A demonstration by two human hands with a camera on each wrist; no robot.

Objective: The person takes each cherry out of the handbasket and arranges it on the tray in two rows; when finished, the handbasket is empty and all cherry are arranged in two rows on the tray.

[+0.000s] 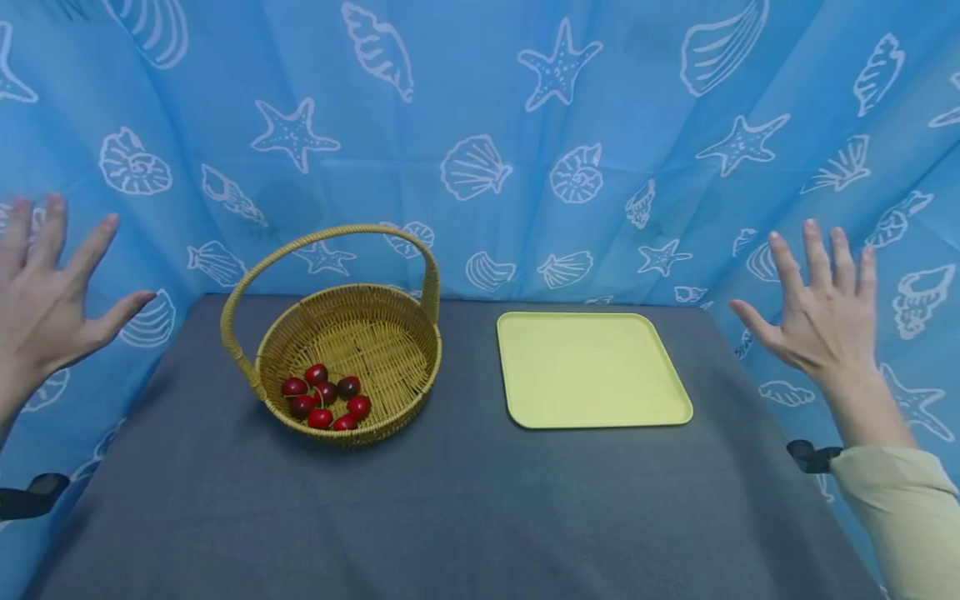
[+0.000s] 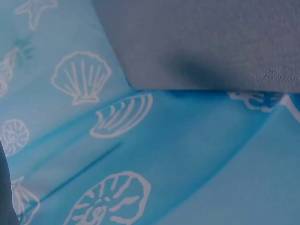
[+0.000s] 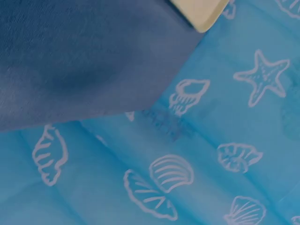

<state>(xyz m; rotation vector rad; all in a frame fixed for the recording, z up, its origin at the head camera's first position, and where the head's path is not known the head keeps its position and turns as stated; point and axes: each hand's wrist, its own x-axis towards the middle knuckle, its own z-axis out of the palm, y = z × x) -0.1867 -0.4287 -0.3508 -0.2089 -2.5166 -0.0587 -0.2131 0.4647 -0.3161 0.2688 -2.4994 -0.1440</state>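
My left hand (image 1: 52, 287) is raised at the left edge of the head view, fingers spread and straight, touching nothing. My right hand (image 1: 828, 312) is held up on the far right with its fingers spread too, and it holds nothing. Between them, left of centre, stands a round woven basket (image 1: 397, 417) with a tall arched handle. Several dark red cherries (image 1: 320, 418) lie in its near left part, some with stems. Right of centre lies a flat pale yellow tray (image 1: 596, 371) with nothing on it; it is the item nearest my right hand.
A dark grey cloth covers the table (image 1: 450, 517). Behind it and along both sides hangs a blue curtain (image 1: 480, 100) with white shells and starfish. In the right wrist view, a corner of the yellow tray (image 3: 201, 14) shows at the top.
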